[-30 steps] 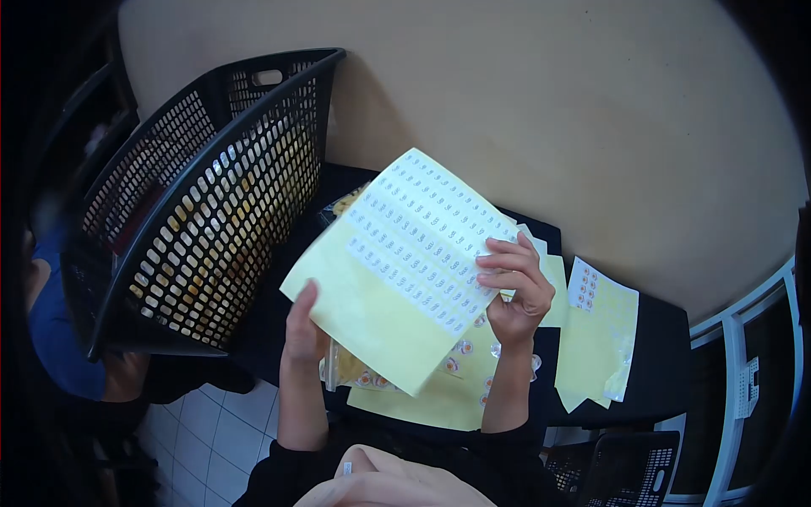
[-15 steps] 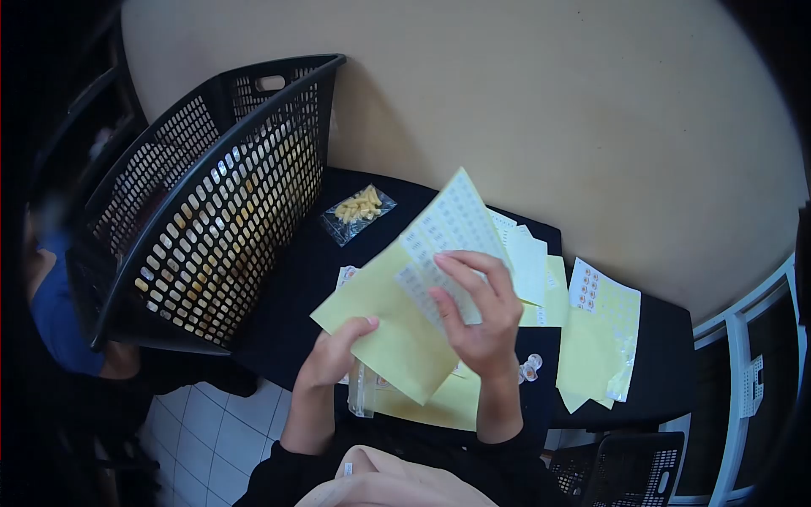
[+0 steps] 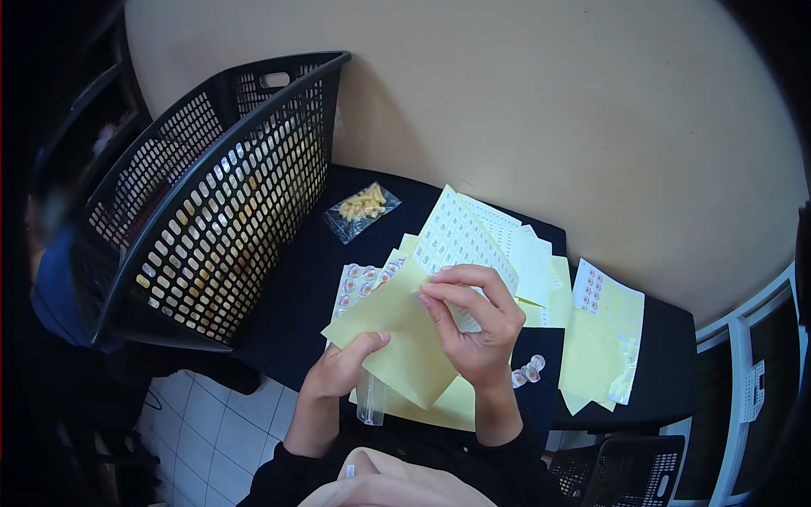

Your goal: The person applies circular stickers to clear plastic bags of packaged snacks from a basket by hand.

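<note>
Above the dark table, my left hand grips the lower left edge of a yellow backing sheet, thumb on top. The fingertips of my right hand are pinched together at that sheet's upper right edge; what they pinch is too small to tell. Behind them is a white sheet of small printed labels. Below my left hand lies a clear plastic bag. Round orange-and-white stickers show beyond the yellow sheet.
A tall black basket stands at the left. Behind is a bag of yellowish pieces. Loose round stickers and a sticker sheet lie right. A black crate is lower right. A person's blue sleeve shows left.
My right fingers have closed and moved slightly left and down. The yellow sheet has folded or tilted lower, uncovering the round stickers and more of the label sheet behind.
</note>
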`<state>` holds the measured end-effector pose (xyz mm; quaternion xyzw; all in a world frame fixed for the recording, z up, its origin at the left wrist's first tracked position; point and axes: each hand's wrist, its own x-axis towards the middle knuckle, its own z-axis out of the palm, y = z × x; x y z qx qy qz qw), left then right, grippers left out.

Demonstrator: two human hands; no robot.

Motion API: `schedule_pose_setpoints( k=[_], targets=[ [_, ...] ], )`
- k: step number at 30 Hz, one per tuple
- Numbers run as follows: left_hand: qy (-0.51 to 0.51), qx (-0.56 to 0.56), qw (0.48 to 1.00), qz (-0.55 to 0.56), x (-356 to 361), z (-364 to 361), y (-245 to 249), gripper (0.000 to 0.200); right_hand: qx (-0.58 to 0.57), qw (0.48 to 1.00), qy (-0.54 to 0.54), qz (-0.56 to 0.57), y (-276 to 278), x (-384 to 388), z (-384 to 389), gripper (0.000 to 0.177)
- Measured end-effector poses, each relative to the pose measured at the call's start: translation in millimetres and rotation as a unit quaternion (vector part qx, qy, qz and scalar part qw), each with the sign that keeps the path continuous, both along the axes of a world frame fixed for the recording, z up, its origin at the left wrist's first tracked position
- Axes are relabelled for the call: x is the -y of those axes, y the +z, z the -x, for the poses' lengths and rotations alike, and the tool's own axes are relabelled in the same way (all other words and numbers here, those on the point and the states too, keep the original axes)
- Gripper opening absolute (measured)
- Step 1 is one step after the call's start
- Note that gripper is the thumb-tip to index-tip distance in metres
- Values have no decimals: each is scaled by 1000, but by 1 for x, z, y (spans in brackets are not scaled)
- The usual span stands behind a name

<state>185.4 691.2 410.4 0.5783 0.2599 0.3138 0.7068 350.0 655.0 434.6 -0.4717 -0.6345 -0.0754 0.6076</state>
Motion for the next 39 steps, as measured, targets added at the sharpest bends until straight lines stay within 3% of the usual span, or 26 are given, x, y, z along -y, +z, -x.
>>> schedule_pose_setpoints(
  k=[3, 6, 7, 8, 9, 10, 12, 14, 17, 18, 20, 22, 26, 32, 36, 38, 39],
  targets=[
    [15, 0, 999, 44, -4, 8, -1, 33, -70, 997, 43, 13, 2, 3, -14, 17],
    [8, 46, 999, 5, -11, 27, -13, 32, -77, 997, -25, -16, -3, -1, -41, 32],
    [15, 73, 997, -13, -10, 30, -13, 31, -127, 990, -32, 52, -3, -2, -46, 43],
    [-1, 109, 992, 65, -16, 36, -13, 31, -177, 976, -39, 119, -5, -2, -52, 54],
    [27, 115, 990, 71, -18, 41, -18, 32, -186, 963, 10, 196, -13, -3, -65, 73],
    [55, 121, 988, 78, -21, 46, -28, 33, -186, 963, 11, 195, -18, -1, -74, 73],
    [152, 52, 985, -69, -25, 45, -35, 33, -324, 865, 239, 300, -20, 1, -84, 80],
    [177, 159, 960, 150, -22, 46, -23, 32, -311, 859, 255, 316, -19, 0, -86, 85],
    [219, 171, 953, 123, -24, 30, -13, 44, -306, 865, 252, 308, -21, -7, -82, 82],
    [253, 193, 942, 111, -27, 24, -8, 51, -338, 885, 191, 256, -24, -12, -80, 80],
    [130, 218, 967, -19, -45, 36, -13, 64, -365, 900, 128, 202, -35, -23, -85, 78],
    [159, 198, 967, -13, -44, 37, -8, 70, -450, 889, -12, 85, -62, -37, -102, 74],
    [192, 211, 956, -73, -44, 40, -10, 76, -462, 877, -104, 83, -105, -50, -127, 73],
    [207, 179, 957, -95, -42, 38, -9, 75, -381, 865, -224, 237, -136, -58, -136, 80],
    [226, 182, 953, -84, -40, 31, -6, 71, -400, 848, -217, 270, -131, -57, -128, 86],
    [236, 188, 950, -84, -38, 25, -6, 68, -123, 888, -408, 174, -143, -63, -132, 89],
    [239, 187, 948, -92, -38, 23, -7, 64, -123, 888, -408, 174, -128, -61, -123, 89]
  ],
)
